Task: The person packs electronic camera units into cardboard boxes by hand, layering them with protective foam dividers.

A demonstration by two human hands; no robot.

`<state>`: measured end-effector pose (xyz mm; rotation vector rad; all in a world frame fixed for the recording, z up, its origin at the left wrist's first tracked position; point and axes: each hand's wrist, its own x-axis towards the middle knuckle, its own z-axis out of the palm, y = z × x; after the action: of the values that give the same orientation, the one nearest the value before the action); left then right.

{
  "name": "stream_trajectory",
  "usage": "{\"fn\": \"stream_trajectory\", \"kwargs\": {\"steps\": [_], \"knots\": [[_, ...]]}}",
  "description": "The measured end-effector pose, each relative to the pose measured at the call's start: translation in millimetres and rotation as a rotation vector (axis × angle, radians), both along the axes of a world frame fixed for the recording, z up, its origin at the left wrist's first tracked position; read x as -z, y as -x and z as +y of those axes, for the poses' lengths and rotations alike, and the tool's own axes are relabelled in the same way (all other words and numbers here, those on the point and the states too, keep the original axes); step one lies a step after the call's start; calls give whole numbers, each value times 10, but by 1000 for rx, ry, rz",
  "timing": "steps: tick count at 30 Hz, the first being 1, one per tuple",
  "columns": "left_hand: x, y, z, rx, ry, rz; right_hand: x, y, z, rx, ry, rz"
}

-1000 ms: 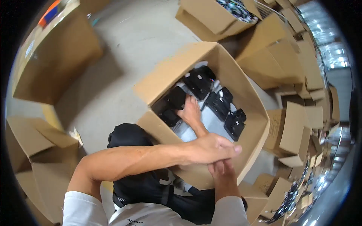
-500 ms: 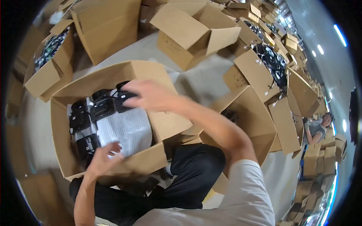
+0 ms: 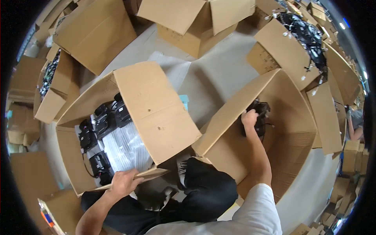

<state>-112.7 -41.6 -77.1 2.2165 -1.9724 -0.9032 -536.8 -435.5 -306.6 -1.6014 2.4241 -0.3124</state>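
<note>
My left hand (image 3: 124,183) is closed on the near flap (image 3: 150,173) of the left cardboard box (image 3: 74,164). Inside that box, several black plastic units (image 3: 103,121) with short cables lie along the left and far sides. Beside them is a stack of white foam sheeting (image 3: 127,147). My right arm reaches into the right cardboard box (image 3: 291,152). There my right hand (image 3: 250,117) grips a dark plastic unit (image 3: 259,127) with a cable, near the far left wall. The hand hides part of that unit, so its exact kind cannot be made out.
An open box (image 3: 176,35) stands beyond. At far right, a box holds a heap of black cabled parts (image 3: 305,39); another at far left holds small mixed parts (image 3: 50,74). A large flap (image 3: 156,111) leans between the two near boxes. A person (image 3: 356,123) is at the right edge.
My right hand has gone from above the left box into the right box and taken hold of a dark unit. My left hand has moved from the foam sheeting to the near flap.
</note>
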Motion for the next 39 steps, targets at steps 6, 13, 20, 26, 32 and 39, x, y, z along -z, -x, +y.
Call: {"fn": "stream_trajectory", "kwargs": {"steps": [6,13,20,26,32,39], "knots": [[60,-23,97,-24,81,-7,375,38,-94,29,-125,-157],[72,-10,194,5,89,-36,-373,437,477,270,-31,-851],[28,71,186,-43,151,85,-2177,928,1259,-68,-174,-1362],[-543,588,-339,23,940,309,-3876,18,2032,-561,13,-1310],[-1342,447,-132,233,1652,-66,-4409,-1438,2669,-866,-265,-1411],[-1634,-424,656,-640,1009,879,-4343,-2750,2898,-1511,424,-707]]}}
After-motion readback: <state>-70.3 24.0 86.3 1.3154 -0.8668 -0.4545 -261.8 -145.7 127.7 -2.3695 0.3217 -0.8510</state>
